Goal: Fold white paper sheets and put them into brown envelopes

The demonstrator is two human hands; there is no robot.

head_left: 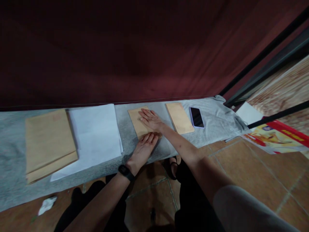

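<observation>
A brown paper envelope [135,118] lies flat on the grey cloth in front of me, partly covered by both hands. My right hand [151,120] rests on its upper part with the fingers stretched out. Across its near edge lies my left hand [145,146], fingers extended and palm down; a black band is on that wrist. Just to the right is another brown envelope, or a small stack of them [180,117]. On the left, larger brown envelopes [49,141] overlap sheets of white paper [96,133].
A phone [196,117] with a pale purple edge lies to the right on the grey cloth [214,116]. Behind the narrow surface hangs a dark red curtain [145,64]. Black bars and a red and yellow box [275,135] stand at right. Crumpled white tissue [47,205] lies on the tiled floor.
</observation>
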